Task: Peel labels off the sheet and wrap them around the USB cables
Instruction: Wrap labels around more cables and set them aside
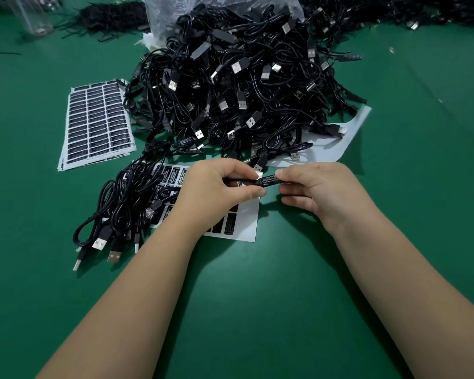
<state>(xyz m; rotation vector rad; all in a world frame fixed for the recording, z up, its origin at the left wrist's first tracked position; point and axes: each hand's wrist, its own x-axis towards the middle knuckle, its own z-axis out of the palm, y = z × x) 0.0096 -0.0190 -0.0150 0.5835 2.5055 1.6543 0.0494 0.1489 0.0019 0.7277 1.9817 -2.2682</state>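
Between my two hands I hold a black USB cable's controller block (267,180) with a black label bearing white print on it. My left hand (216,187) pinches the block's left end and the cable. My right hand (315,187) pinches its right end. Under my left hand lies a white label sheet (246,222) with black labels left on it. A big heap of black USB cables (236,86) lies beyond my hands. A smaller bundle of cables (126,203) lies to the left.
A stack of full label sheets (97,121) lies at the left on the green table (257,283). A white backing sheet (337,140) sticks out from under the heap. A clear plastic bag (164,20) stands behind it. More black parts line the far edge.
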